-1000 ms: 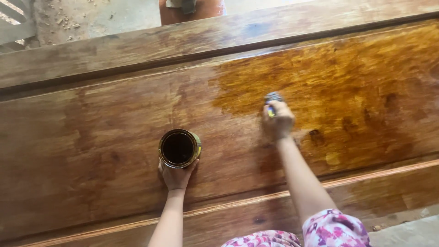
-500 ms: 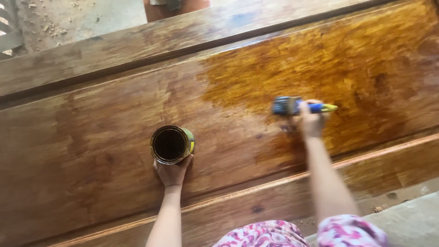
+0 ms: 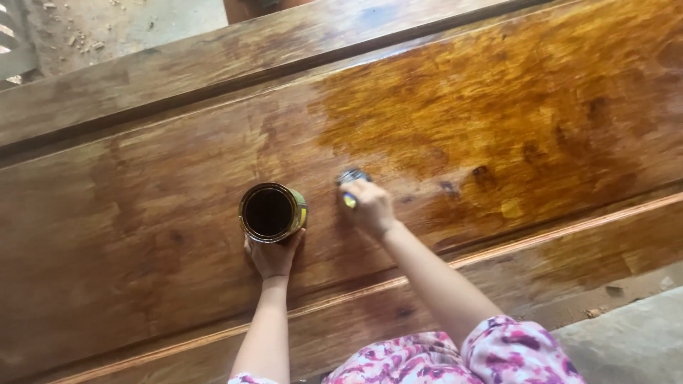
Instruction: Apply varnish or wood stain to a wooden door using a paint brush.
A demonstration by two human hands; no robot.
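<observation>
Head view. A wide wooden panel (image 3: 142, 284) is seen from above, with raised rails running along its near and far edges. The right part of the panel is covered by a wet, glossy amber coat (image 3: 512, 121); the left part is duller and drier brown.

A small round can (image 3: 272, 212), open and filled with dark liquid, stands on the panel near its middle. It is gripped from the near side by the left hand (image 3: 272, 256), fingers curled around its lower wall.

A brush (image 3: 350, 181) with a blue and yellow handle is held in the closed right hand (image 3: 370, 208); its bristles are laid on the wood just right of the can, at the left border of the wet patch.

Compared with half a second ago, the brush has been drawn leftward from well inside the glossy area to its edge, close to the can. The can itself has been kept in place. By this shift the coating appears to be carried toward the uncoated left half.

Bare ground with scattered chips (image 3: 85, 35) is seen beyond the far rail.
</observation>
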